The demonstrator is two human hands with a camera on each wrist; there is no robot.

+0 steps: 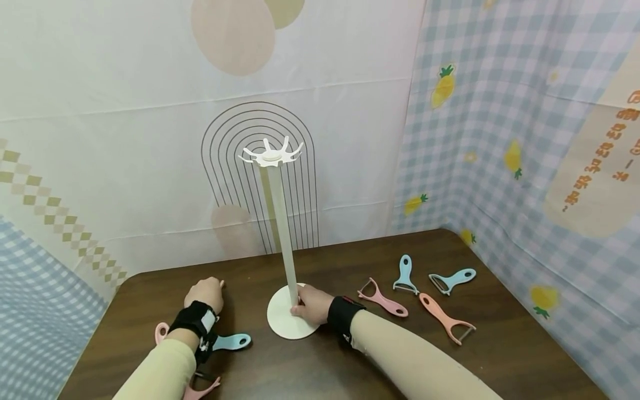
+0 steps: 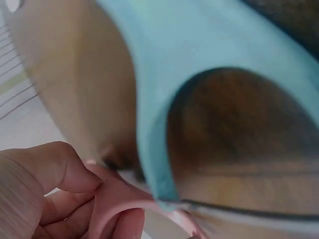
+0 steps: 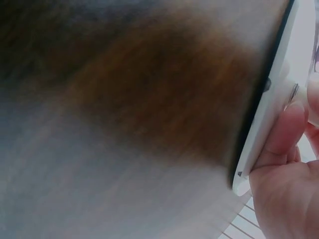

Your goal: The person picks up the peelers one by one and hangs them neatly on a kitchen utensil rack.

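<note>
Dark brown table point(image 1: 280, 372), a white stand point(image 1: 284, 233) upright on its round base, a group to the right — pink peeler point(image 1: 387, 303), blue peeler point(image 1: 405, 269), second blue peeler point(image 1: 459, 278), orange peeler point(image 1: 441, 315) — and, to the left, third blue peeler point(image 1: 231, 342), partly visible second pink peeler point(image 1: 199, 392).

Plain white on the stand point(image 1: 284, 233), middle of the head view. In the left wrist view, pink on the bottom peeler point(image 2: 113, 195), light blue on the top peeler point(image 2: 194, 40). Dark brown on the worktop point(image 1: 245, 291), pale yellow on the sleeves point(image 1: 415, 353). Blue and white checks with yellow fruit point(image 1: 443, 90) on the cloth point(image 1: 480, 183) at the right.
</note>
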